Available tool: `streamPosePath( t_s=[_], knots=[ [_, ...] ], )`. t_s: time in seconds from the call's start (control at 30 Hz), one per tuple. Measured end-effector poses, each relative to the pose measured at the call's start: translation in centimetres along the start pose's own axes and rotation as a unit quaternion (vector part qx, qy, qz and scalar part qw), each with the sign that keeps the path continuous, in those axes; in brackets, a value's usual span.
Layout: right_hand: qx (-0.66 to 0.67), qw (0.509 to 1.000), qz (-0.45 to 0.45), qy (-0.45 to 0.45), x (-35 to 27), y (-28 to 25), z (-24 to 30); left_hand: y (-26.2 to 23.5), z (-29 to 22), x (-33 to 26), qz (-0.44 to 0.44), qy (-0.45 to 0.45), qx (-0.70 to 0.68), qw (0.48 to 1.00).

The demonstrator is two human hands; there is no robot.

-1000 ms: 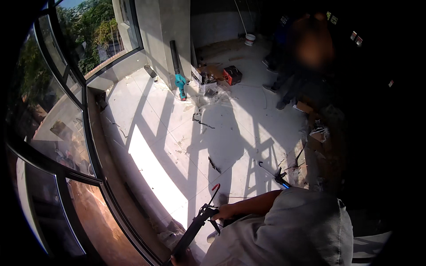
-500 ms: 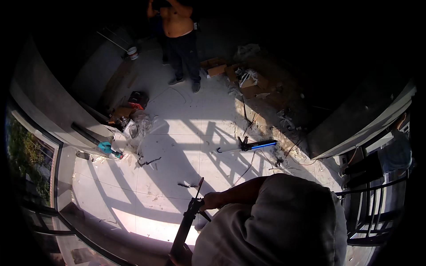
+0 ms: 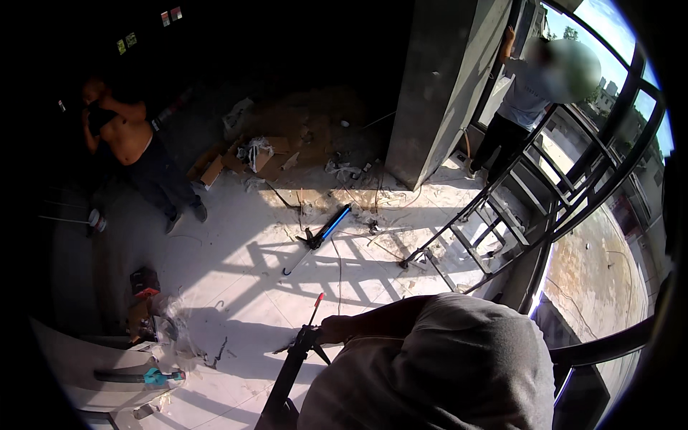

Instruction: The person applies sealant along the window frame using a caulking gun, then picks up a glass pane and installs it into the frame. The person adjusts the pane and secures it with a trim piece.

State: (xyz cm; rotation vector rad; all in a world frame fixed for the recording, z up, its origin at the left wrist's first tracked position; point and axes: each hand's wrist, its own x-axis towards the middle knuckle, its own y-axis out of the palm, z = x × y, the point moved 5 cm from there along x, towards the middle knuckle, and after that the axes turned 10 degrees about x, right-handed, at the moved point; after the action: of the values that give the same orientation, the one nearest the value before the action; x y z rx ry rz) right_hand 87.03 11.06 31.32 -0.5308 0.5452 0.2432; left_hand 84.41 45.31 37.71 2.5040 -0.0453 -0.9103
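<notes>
Right hand [image 3: 331, 331] clamped on the black caulking gun [image 3: 287, 376], left hand hidden; mid-carry, needs aiming next I'd guess.

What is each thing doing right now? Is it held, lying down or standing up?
Black caulking gun: held, tilted, red rod end up.
Right hand: gripping the black gun's handle.
Left hand: not in view.
Blue caulking gun: lying flat on the floor, nobody touching it.
Ladder: lying tilted near the window frame.
Cardboard boxes: lying open, scattered.
</notes>
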Motion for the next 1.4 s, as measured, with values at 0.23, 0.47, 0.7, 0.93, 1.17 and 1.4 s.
streamPosePath(
  t_s=[0.23,0.47,0.7,0.93,1.17,1.4],
  knots=[
    [0.044,0.993,-0.039,0.102,-9.0,-0.9,4.4,3.9,-1.2,4.4,0.085,-0.054,0.084,0.991],
    [0.058,0.973,-0.197,-0.102,-6.1,0.1,-3.7,8.3,-1.0,6.4,0.137,-0.085,0.142,0.977],
    [-0.064,0.996,-0.057,0.016,-7.0,-5.8,0.3,10.5,-1.5,7.8,0.115,-0.078,0.159,0.977],
    [-0.062,0.998,-0.013,-0.009,-5.8,-13.4,1.8,11.3,-2.1,8.5,0.051,-0.044,0.153,0.986],
    [-0.076,0.996,0.034,-0.029,-0.1,-15.9,-3.0,10.3,-2.6,9.1,0.001,0.018,0.208,0.978],
    [-0.152,0.981,0.053,-0.107,1.4,-18.2,1.7,12.1,-4.3,7.6,-0.004,0.033,-0.048,0.998]
  ],
)
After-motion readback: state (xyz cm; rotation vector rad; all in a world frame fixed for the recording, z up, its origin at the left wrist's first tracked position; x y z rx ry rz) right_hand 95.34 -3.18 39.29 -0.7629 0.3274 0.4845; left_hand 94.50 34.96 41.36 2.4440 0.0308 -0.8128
